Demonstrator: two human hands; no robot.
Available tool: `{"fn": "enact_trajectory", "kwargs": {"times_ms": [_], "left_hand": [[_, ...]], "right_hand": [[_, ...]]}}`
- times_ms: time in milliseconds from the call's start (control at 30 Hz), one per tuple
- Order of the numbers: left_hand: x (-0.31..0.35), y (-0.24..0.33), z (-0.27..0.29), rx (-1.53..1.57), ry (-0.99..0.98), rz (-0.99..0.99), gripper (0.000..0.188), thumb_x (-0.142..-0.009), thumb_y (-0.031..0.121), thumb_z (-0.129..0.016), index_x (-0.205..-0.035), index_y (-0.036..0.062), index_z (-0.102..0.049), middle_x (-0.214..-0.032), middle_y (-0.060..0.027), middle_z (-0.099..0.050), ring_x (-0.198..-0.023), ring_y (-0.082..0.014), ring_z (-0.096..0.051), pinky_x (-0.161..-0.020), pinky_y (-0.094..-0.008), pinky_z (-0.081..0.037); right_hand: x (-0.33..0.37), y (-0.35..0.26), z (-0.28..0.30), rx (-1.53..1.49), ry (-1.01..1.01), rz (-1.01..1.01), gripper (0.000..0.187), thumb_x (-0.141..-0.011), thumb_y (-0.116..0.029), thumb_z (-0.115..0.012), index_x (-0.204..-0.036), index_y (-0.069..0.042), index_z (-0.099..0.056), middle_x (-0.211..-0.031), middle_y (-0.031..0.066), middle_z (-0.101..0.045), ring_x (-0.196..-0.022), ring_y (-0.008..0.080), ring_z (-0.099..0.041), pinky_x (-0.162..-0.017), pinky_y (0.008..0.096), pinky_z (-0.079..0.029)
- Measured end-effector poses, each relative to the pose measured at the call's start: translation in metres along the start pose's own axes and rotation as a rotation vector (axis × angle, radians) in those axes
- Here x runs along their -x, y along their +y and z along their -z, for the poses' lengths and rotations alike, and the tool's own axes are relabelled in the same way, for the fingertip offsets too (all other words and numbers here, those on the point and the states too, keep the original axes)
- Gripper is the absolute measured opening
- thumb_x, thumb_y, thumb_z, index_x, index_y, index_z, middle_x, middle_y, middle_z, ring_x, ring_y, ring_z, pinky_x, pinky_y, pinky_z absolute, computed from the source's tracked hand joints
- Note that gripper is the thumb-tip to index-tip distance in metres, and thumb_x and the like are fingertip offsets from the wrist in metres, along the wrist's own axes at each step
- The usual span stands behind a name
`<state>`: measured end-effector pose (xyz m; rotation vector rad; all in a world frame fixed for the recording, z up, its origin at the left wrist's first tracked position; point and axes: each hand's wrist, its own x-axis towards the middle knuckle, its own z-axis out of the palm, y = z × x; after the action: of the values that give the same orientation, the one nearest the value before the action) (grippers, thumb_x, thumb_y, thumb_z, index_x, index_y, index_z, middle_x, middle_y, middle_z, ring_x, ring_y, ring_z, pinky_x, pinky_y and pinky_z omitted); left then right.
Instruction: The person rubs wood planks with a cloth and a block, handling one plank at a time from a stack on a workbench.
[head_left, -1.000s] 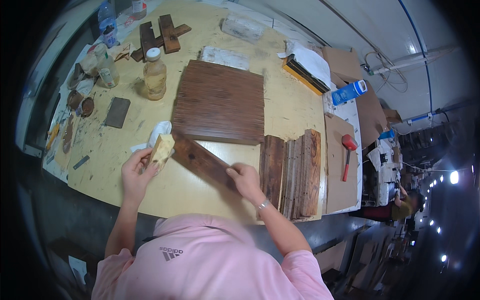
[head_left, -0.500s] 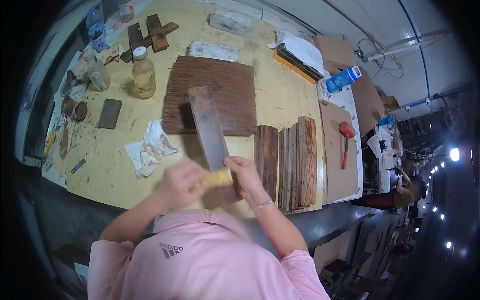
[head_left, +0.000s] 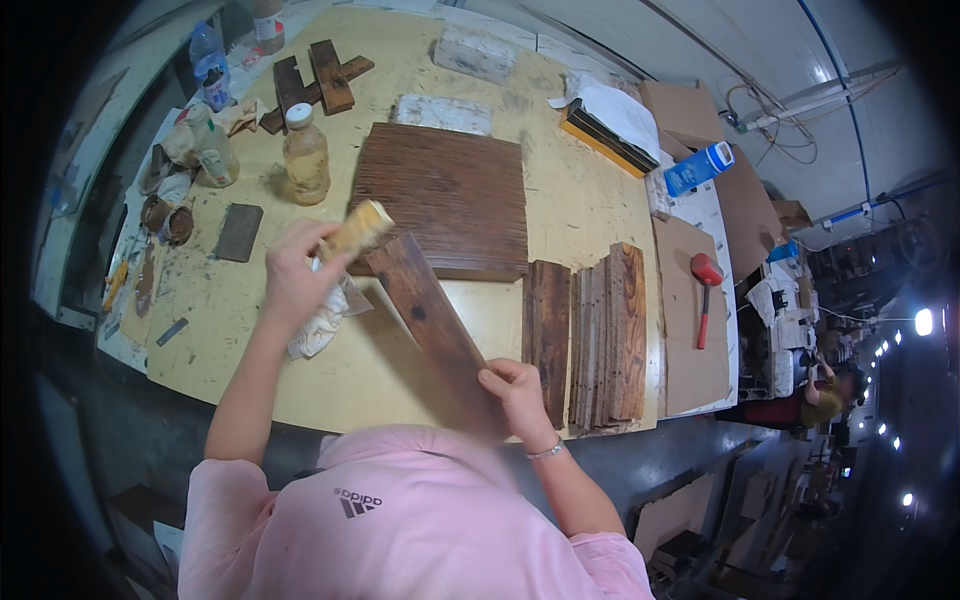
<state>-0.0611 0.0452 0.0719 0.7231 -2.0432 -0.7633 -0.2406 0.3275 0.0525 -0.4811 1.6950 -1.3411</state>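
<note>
In my left hand [head_left: 300, 265] is a small yellow-tan block [head_left: 360, 228], its fingers closed round it; motion blurs it, so its exact kind is unclear. The block is just past the upper end of a dark brown wooden plank [head_left: 425, 315]. My right hand [head_left: 515, 395] grips that plank near its lower end, thumb on the face. The plank slants up to the left, with a dark knot on its face. Its upper end overlaps a wide stack of brown planks [head_left: 445, 200]. Below my left hand lies a crumpled white cloth [head_left: 320, 330], partly hidden by it.
More planks [head_left: 610, 340] stand side by side at the right, by a red mallet [head_left: 704, 290] on cardboard. A capped jar [head_left: 306, 160], a dark flat block [head_left: 240, 232] and bottles [head_left: 208, 70] occupy the left. A blue bottle [head_left: 697, 170] lies far right; another person [head_left: 820, 400] is beyond.
My left hand has moved up and left with the block, from the plank's lower part to beyond its upper end. The plank has tilted further, and its face now looks darker brown.
</note>
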Motion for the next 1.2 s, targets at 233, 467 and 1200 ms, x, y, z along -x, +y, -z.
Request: {"fn": "enact_trajectory", "kwargs": {"times_ms": [233, 467, 1200], "left_hand": [[-0.012, 0.008, 0.019, 0.191, -0.285, -0.01, 0.03, -0.067, 0.002, -0.079, -0.096, -0.0001, -0.072, -0.085, -0.0077, -0.066, -0.075, -0.0184, -0.059, -0.069, -0.0292, -0.047], [-0.014, 0.009, 0.02, 0.201, -0.284, 0.041, 0.028, -0.071, 0.001, -0.077, -0.098, -0.0014, -0.071, -0.086, -0.005, -0.064, -0.076, -0.0127, -0.057, -0.067, -0.0263, -0.046], [-0.012, 0.02, 0.021, 0.15, -0.255, -0.053, 0.026, -0.067, 0.002, -0.076, -0.093, -0.0013, -0.07, -0.081, -0.0049, -0.063, -0.07, -0.0138, -0.056, -0.062, -0.0272, -0.044]], "right_hand": [[0.005, 0.009, 0.024, 0.118, -0.043, 0.051, 0.014, -0.086, -0.006, -0.068, -0.091, 0.006, -0.071, -0.076, -0.0001, -0.064, -0.07, 0.0059, -0.053, -0.064, 0.0228, -0.042], [0.005, 0.005, 0.029, 0.143, -0.082, 0.046, 0.018, -0.09, -0.01, -0.065, -0.092, 0.008, -0.07, -0.077, 0.0022, -0.065, -0.072, 0.0079, -0.055, -0.065, 0.024, -0.044], [0.009, 0.004, 0.024, 0.076, 0.052, 0.115, 0.016, -0.088, -0.01, -0.067, -0.084, 0.005, -0.07, -0.068, -0.0058, -0.052, -0.069, 0.0033, -0.046, -0.06, 0.0222, -0.036]]}}
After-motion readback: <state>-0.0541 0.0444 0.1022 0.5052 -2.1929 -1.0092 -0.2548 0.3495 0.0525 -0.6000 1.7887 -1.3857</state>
